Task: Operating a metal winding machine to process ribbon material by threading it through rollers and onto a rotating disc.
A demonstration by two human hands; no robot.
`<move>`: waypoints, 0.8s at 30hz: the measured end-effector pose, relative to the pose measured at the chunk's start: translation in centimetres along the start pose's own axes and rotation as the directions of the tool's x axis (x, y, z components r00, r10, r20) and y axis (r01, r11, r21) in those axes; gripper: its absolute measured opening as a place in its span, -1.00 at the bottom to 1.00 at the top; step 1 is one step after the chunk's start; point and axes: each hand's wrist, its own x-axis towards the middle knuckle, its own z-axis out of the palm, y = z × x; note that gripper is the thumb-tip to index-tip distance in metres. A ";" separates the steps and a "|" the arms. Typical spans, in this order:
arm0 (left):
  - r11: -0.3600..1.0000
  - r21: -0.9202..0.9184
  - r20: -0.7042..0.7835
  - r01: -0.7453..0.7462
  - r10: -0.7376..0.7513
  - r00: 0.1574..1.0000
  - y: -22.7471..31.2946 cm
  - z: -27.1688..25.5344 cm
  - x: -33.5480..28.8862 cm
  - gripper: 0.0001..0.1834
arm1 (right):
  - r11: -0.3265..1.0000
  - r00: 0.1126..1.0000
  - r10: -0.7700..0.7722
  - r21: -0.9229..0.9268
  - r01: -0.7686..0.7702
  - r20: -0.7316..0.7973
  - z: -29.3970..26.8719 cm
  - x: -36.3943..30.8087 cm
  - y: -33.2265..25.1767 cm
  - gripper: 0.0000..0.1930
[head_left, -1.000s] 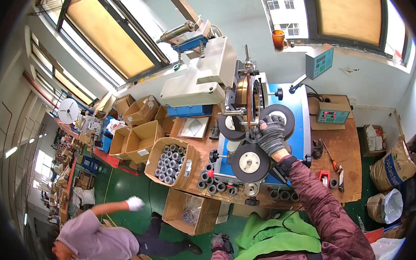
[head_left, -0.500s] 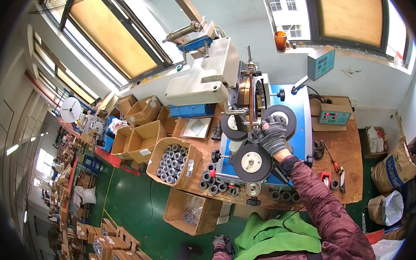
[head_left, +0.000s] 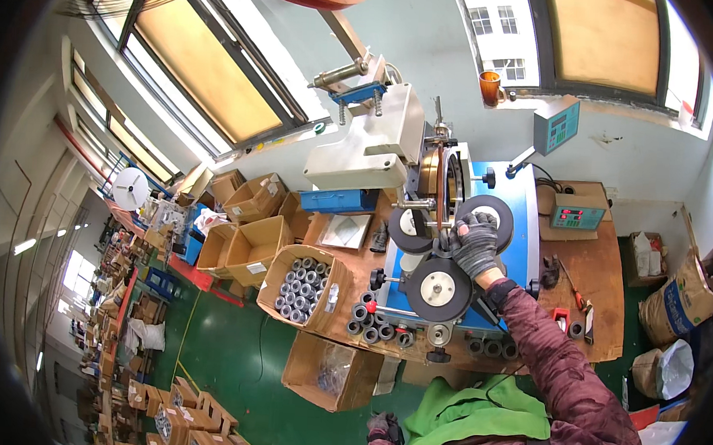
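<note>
My right hand [head_left: 476,246], in a grey striped glove, reaches into a winding machine [head_left: 524,231] with a blue bed and an upright ring [head_left: 448,175]. Its fingers curl down among black rubber-rimmed rollers [head_left: 438,289], and whatever they hold is hidden. One black roller [head_left: 497,210] lies just behind the hand, partly covered by it. Low down beside a green cloth [head_left: 475,414] hangs my left hand [head_left: 381,427], gloved and well away from the machine; its fingers are too small and dark to make out.
Dark ring-shaped parts [head_left: 371,334] sit along the bench's front edge. A cardboard box [head_left: 321,281] of similar rings stands left of the machine, with another carton [head_left: 332,374] below it. A control box [head_left: 576,217], screwdriver [head_left: 575,290] and wooden bench [head_left: 604,268] are on the right.
The whole view has shifted a little, so the machine appears slightly lower and further right. My right hand stays at the rollers; my left hand still hangs low.
</note>
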 end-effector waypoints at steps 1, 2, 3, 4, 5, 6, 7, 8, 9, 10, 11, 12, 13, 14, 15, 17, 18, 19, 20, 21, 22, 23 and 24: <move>0.999 0.037 0.031 0.021 -0.022 0.999 0.1 -0.2 0.1 -0.70 | 1.000 1.000 -0.003 0.000 0.003 -0.007 0.0 0.0 0.0 -0.86; 0.996 0.076 0.061 0.041 -0.046 0.997 0.2 -0.3 0.2 -0.71 | 1.000 1.000 0.010 -0.019 -0.010 0.006 -0.1 -0.1 0.2 -0.86; 0.997 0.074 0.064 0.037 -0.042 0.997 0.3 -0.4 0.4 -0.71 | 0.999 1.000 0.022 -0.036 -0.022 0.021 -0.2 -0.1 0.2 -0.86; 0.994 0.069 0.072 0.086 -0.090 0.993 0.6 -0.4 0.7 -0.76 | 0.999 1.000 0.001 -0.051 -0.001 0.001 -0.2 -0.1 0.3 -0.85; 0.989 0.067 0.080 0.135 -0.140 0.987 0.7 -0.4 1.1 -0.82 | 0.999 1.000 0.002 -0.052 -0.002 -0.002 -0.2 0.0 0.3 -0.85; 0.988 0.071 0.083 0.137 -0.142 0.986 0.6 -0.3 1.3 -0.82 | 1.000 1.000 -0.002 -0.026 0.002 0.000 -0.2 0.0 0.5 -0.85; 0.989 0.120 0.070 0.092 -0.101 0.992 0.1 -0.8 1.6 -0.80 | 1.000 1.000 -0.008 0.009 0.008 0.006 -0.1 0.0 0.2 -0.85; 0.984 0.170 0.059 0.049 -0.060 0.996 -0.3 -1.3 1.9 -0.78 | 1.000 1.000 -0.008 0.013 0.008 0.011 0.0 0.0 0.0 -0.85; 0.983 0.174 0.062 0.051 -0.063 0.996 -0.2 -1.2 2.1 -0.78 | 1.000 1.000 -0.016 0.012 0.016 -0.009 0.1 0.1 0.0 -0.85; 0.990 0.087 0.039 0.112 -0.115 0.993 0.0 -1.1 2.4 -0.77 | 1.000 0.999 -0.024 0.013 0.024 -0.029 0.2 0.1 0.1 -0.85; 0.985 -0.001 0.019 0.170 -0.170 0.985 0.0 -1.1 2.5 -0.77 | 1.000 0.999 -0.021 0.009 0.021 -0.027 0.2 0.0 0.2 -0.85; 0.985 0.000 0.019 0.171 -0.171 0.985 -0.2 -1.2 2.6 -0.77 | 1.000 1.000 -0.007 0.002 0.007 0.000 0.3 0.1 0.3 -0.83; 0.988 -0.031 0.000 0.148 -0.148 0.989 -0.4 -1.3 2.6 -0.77 | 1.000 1.000 0.008 -0.004 -0.008 0.027 0.3 0.0 0.3 -0.80; 0.990 -0.062 -0.020 0.125 -0.126 0.992 -0.6 -1.6 2.6 -0.77 | 1.000 0.999 0.008 -0.013 -0.008 0.036 0.3 -0.2 0.3 -0.80; 0.990 -0.060 -0.018 0.127 -0.128 0.992 -0.6 -1.6 2.5 -0.77 | 1.000 0.999 0.009 -0.015 -0.009 0.037 0.2 -0.2 0.4 -0.80; 0.993 0.032 0.020 0.116 -0.117 0.993 -0.8 -1.9 2.4 -0.73 | 1.000 0.999 0.015 0.002 -0.015 0.033 0.1 -0.4 0.6 -0.80; 0.993 0.032 0.019 0.117 -0.118 0.993 -0.8 -2.2 2.5 -0.73 | 1.000 0.999 0.015 0.001 -0.015 0.034 0.1 -0.4 0.6 -0.80; 0.990 0.039 0.040 0.135 -0.136 0.990 -0.8 -2.4 2.5 -0.72 | 0.999 1.000 0.015 0.032 -0.015 -0.010 0.1 -0.4 0.7 -0.85; 0.987 0.046 0.060 0.153 -0.155 0.986 -0.9 -2.6 2.6 -0.71 | 0.998 0.998 0.017 0.061 -0.014 -0.054 0.2 -0.5 0.9 -0.88; 0.987 0.046 0.058 0.155 -0.157 0.986 -0.9 -2.7 2.7 -0.71 | 0.998 0.999 0.016 0.061 -0.013 -0.052 0.5 -0.5 0.9 -0.88; 0.987 0.016 0.044 0.159 -0.160 0.986 -1.0 -2.9 3.0 -0.70 | 0.995 0.996 0.022 0.095 -0.014 -0.088 0.5 -0.4 0.8 -0.88; 0.986 -0.014 0.031 0.163 -0.163 0.986 -1.1 -3.1 3.3 -0.70 | 0.992 0.992 0.029 0.128 -0.014 -0.123 0.5 -0.2 0.7 -0.88; 0.986 -0.008 0.035 0.167 -0.166 0.985 -1.1 -2.8 3.5 -0.70 | 0.991 0.990 0.049 0.128 -0.033 -0.129 0.2 -0.2 0.9 -0.88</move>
